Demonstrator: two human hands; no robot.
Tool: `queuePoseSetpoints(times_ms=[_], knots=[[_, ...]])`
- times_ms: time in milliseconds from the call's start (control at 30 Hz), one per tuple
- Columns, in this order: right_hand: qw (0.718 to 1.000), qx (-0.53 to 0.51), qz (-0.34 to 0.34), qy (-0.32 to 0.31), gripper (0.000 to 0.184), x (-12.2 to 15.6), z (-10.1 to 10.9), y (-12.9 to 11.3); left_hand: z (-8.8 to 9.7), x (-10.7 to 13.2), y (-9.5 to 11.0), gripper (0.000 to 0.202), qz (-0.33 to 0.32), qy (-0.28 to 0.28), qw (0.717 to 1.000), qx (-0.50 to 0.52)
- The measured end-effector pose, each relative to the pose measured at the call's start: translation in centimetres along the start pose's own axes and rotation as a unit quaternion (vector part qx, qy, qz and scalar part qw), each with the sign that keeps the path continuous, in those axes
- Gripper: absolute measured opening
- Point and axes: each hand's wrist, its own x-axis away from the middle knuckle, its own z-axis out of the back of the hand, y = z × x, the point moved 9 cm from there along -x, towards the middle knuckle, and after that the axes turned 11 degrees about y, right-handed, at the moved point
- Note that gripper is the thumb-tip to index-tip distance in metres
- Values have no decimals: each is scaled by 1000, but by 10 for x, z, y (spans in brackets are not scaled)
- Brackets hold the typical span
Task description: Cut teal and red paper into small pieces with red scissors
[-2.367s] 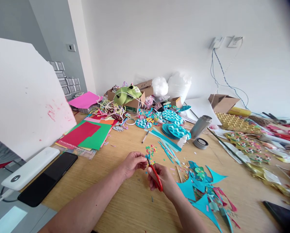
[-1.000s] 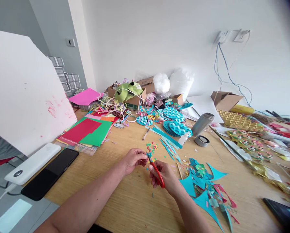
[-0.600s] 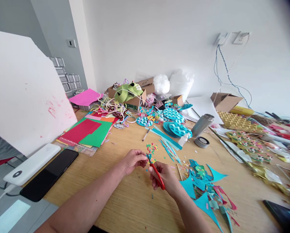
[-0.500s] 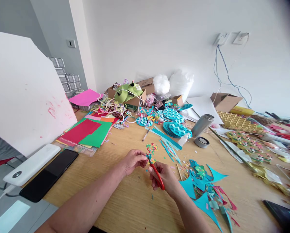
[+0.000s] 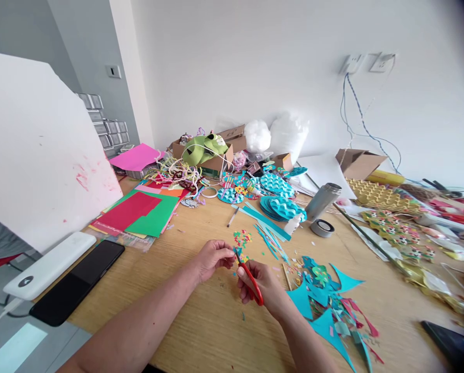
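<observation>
My right hand (image 5: 257, 282) is closed round the red handles of a pair of scissors (image 5: 251, 282), whose blades point up and left. At the blade tips, my left hand (image 5: 215, 259) pinches a small piece of blue paper (image 5: 236, 252), mostly hidden by the fingers. Just beyond the hands lies a pile of tiny red, yellow and green paper cutouts (image 5: 242, 238). Right of them are thin blue paper strips (image 5: 271, 241). Blue paper offcuts (image 5: 321, 295) are heaped by my right forearm.
Coloured paper sheets (image 5: 139, 212), a black phone (image 5: 78, 282) and a white power bank (image 5: 49, 264) lie left. Behind are a pen (image 5: 232, 217), blue wavy discs (image 5: 282, 208), a glue bottle (image 5: 293, 224) and a steel flask (image 5: 323, 201). Egg-tray pieces (image 5: 383, 197) lie right.
Hardly anything differs. Both hands stay in nearly the same place with the scissors at the blue paper; the whole view has shifted very slightly.
</observation>
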Motion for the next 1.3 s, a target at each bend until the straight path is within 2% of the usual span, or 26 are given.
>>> queuePoseSetpoints(times_ms=[333,533,667,867,1300], knots=[[1000,10,-7,-13,43,4,1,-2,1,0,2,17,-4,5,1000,6],[997,45,-15,-54,45,3,-1,6,15,-5,10,19,-20,62,997,41],[997,32,-17,-73,44,6,0,5,23,-8,13,20,-36,88,995,19],[998,22,-20,-53,43,6,7,2,16,-8,8,18,-34,47,997,-46],[998,34,-26,-48,45,5,7,5,9,-6,2,18,-13,12,998,-64]])
